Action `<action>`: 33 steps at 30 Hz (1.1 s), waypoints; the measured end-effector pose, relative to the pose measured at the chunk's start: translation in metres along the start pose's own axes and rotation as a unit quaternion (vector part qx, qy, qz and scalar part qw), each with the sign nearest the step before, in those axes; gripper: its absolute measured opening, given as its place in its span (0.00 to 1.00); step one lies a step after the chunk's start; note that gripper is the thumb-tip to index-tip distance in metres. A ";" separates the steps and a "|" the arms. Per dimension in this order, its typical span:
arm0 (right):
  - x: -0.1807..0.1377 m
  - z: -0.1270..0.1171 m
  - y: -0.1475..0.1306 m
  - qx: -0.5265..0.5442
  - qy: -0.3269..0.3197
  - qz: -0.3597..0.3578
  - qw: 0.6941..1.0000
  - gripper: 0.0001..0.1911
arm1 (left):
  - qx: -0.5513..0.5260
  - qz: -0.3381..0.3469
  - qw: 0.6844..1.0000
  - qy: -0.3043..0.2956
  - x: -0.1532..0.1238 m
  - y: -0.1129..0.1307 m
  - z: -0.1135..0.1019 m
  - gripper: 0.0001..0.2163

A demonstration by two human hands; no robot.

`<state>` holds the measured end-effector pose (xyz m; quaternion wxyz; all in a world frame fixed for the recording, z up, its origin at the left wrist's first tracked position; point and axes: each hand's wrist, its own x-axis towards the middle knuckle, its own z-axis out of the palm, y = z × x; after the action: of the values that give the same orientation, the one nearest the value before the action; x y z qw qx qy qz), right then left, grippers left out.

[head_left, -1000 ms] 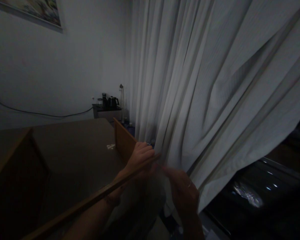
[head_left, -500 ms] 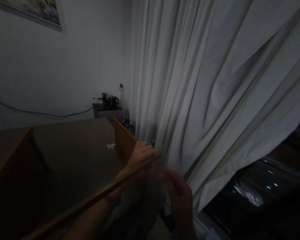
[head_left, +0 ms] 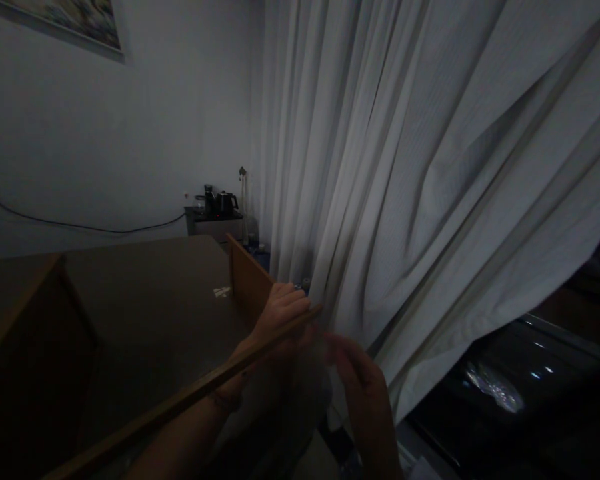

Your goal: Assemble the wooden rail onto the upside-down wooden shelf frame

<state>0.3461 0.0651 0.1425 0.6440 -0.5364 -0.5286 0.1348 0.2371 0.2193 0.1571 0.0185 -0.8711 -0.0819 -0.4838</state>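
Observation:
In a dim room, my left hand (head_left: 280, 313) curls round the far end of a thin wooden board (head_left: 180, 403) that slants from bottom left up to the middle. This board is the near edge of a wooden furniture piece (head_left: 155, 313) lying on its side. My right hand (head_left: 360, 383) is just right of that corner, with its fingers bent and pinched together close to the folds of a pale curtain (head_left: 430, 200). Whether they hold the fabric is unclear in the dark.
The curtain fills the right half of the view. A small side table (head_left: 213, 223) with a kettle stands in the far corner, and a cable runs along the wall. A dark glossy surface (head_left: 505, 393) lies at the lower right.
My right hand has shifted a little left and down beside the board's end, with its fingers curling. My left hand has kept its grip on the board.

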 end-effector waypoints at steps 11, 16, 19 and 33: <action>0.005 -0.012 0.012 -0.211 0.054 -0.202 0.955 0.11 | 0.007 0.015 1.000 0.006 0.001 0.000 0.001 0.08; 0.009 -0.018 0.012 -0.266 0.106 -0.303 0.909 0.09 | 0.003 0.012 1.000 0.016 0.001 0.002 0.000 0.08; 0.009 -0.016 0.013 -0.255 0.120 -0.276 0.919 0.08 | 0.001 0.008 1.000 0.012 0.000 0.000 0.001 0.09; 0.006 -0.008 0.014 -0.164 0.093 -0.151 0.970 0.04 | -0.004 0.009 1.000 0.007 0.000 0.000 0.000 0.08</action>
<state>0.3611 0.0704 0.1350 0.6066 -0.5589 -0.5559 -0.1031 0.2372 0.2193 0.1573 0.0204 -0.8684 -0.0719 -0.4902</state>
